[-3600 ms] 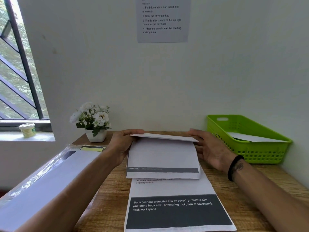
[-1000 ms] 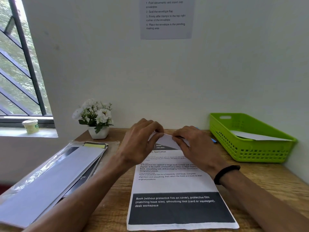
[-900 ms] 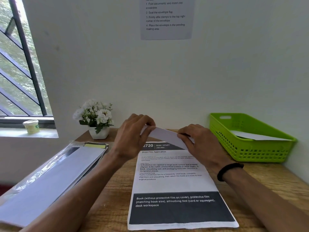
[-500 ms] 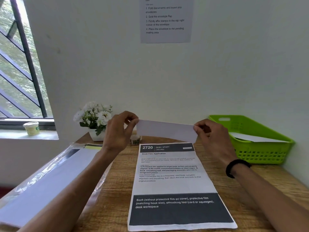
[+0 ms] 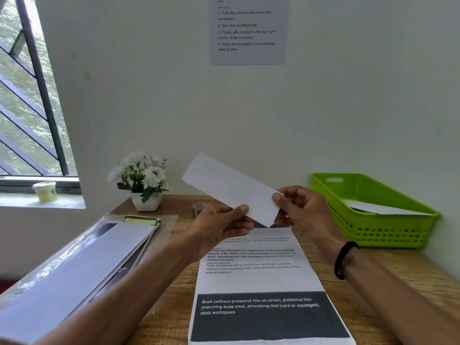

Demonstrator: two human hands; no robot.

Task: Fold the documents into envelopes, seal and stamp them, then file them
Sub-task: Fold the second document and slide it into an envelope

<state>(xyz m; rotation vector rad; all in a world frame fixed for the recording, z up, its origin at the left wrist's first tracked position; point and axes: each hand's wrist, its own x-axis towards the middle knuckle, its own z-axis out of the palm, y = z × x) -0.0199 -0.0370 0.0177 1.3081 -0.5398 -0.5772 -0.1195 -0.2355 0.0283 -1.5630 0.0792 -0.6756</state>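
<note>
A folded white document (image 5: pixel 229 188) is held in the air above the desk, tilted so its far end points up and to the left. My left hand (image 5: pixel 221 226) pinches its lower edge with the thumb on top. My right hand (image 5: pixel 300 210) pinches its near right end. Flat on the wooden desk (image 5: pixel 388 267) beneath lies a printed sheet (image 5: pixel 256 280) with a dark band of white text near me. A stack of envelopes in clear plastic (image 5: pixel 74 267) lies at the left.
A green basket (image 5: pixel 373 230) with a white envelope (image 5: pixel 380 209) inside stands at the right against the wall. A small pot of white flowers (image 5: pixel 143 180) and a tape roll (image 5: pixel 199 207) stand at the back. A small tub (image 5: pixel 44 191) rests on the window sill.
The folded document was lifted off the printed sheet and then turned from level to tilted. My left hand moved from its left end to its lower edge.
</note>
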